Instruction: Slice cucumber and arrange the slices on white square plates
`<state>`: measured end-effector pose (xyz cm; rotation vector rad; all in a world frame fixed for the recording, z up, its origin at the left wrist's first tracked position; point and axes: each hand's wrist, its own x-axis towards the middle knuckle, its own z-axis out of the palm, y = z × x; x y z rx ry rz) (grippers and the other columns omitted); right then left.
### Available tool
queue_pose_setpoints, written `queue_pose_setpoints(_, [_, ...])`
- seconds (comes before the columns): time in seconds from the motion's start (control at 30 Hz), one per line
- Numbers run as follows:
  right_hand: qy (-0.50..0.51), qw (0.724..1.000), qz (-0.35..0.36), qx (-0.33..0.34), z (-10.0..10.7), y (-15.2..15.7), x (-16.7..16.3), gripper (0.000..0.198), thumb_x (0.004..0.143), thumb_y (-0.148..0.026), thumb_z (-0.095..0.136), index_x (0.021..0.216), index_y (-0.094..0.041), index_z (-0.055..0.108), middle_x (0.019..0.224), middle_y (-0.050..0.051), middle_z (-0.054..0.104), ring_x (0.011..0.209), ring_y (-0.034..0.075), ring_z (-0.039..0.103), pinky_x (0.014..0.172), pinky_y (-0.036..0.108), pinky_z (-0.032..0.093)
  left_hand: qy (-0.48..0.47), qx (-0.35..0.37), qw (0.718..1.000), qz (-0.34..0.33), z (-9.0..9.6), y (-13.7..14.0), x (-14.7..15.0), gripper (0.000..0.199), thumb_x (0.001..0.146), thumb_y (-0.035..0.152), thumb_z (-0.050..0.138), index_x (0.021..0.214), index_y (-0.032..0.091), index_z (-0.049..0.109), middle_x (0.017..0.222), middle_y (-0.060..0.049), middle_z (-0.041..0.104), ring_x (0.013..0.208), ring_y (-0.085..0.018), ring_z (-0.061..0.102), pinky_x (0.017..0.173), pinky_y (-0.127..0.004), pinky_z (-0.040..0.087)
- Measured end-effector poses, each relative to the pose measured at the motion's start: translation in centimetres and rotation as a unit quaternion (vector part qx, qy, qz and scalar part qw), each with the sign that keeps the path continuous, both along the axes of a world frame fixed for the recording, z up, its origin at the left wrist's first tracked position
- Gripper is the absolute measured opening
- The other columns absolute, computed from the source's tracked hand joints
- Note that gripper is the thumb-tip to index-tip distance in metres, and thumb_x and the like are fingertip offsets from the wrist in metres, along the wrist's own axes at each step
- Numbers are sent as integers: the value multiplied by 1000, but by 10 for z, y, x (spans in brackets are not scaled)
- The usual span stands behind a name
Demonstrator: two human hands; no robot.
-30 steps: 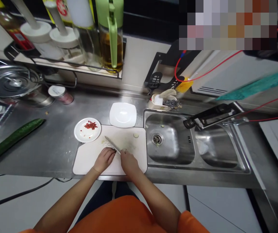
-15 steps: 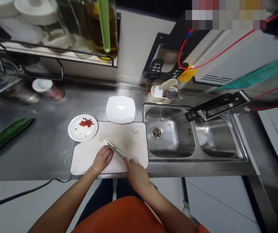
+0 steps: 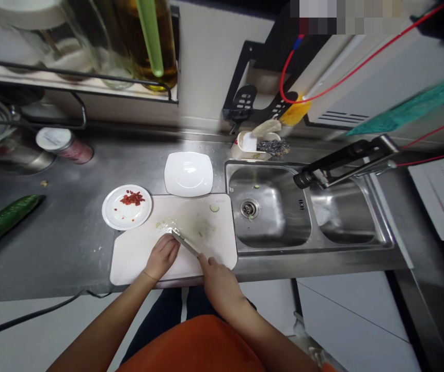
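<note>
My right hand (image 3: 219, 279) is closed round the handle of a kitchen knife (image 3: 186, 245), its blade slanting up and left over the white cutting board (image 3: 137, 261). Against the blade's tip end, my left hand (image 3: 162, 253) has its fingers curled together on the board; what they press on is hidden. Small pale, wet bits (image 3: 163, 224) lie just beyond the blade. A round cucumber slice (image 3: 214, 207) rests near the board's far right corner. At the board's upper left stands a white plate (image 3: 108, 209) with chopped red pieces (image 3: 132, 198).
Behind the board sits a white squarish dish (image 3: 189, 173). A double steel sink (image 3: 272, 248) with a faucet (image 3: 346, 160) adjoins on the right. A whole cucumber (image 3: 5, 222) and a lidded jar (image 3: 65, 144) are at left. Overhead hangs a bottle rack (image 3: 129, 93).
The view has shifted slightly, so the counter things sit a little further left. Both hands and the knife keep nearly the same place on the board.
</note>
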<state>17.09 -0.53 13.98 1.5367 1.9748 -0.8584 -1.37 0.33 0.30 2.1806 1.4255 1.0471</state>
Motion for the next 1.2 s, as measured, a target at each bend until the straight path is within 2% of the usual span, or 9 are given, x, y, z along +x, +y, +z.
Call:
queue_pose_setpoints(0.5, [-2,1000,16,-3,7,9,0,34,88,-5,30,114,-18,46,92,10,62,82,22,65,64,28,47,-23,-1,1000,-6,3,1,0,11,84,13,52,89,17,61,88,-6,64,92,-17,60,88,-37,50])
queue_pose_setpoints(0.7, [2,1000,22,9,2,9,-1,33,87,-4,30,113,-18,46,91,10,62,80,23,65,63,28,47,-28,-3,1000,-2,3,2,1,10,83,13,52,88,18,61,86,-6,65,90,-17,61,87,-37,51])
queue_pose_setpoints(1.0, [2,1000,20,-20,2,16,-6,34,88,-4,29,114,-18,46,93,11,62,82,21,64,64,27,45,-29,-5,1000,-5,4,2,0,12,83,11,53,90,17,61,88,-6,65,91,-17,60,88,-37,51])
queue_pose_setpoints(1.2, [11,999,23,-20,-7,19,-9,36,87,-4,29,117,-17,45,95,11,62,83,21,63,64,26,45,-42,-30,999,-12,6,3,0,14,82,10,53,91,18,61,88,-5,65,91,-17,59,86,-36,51])
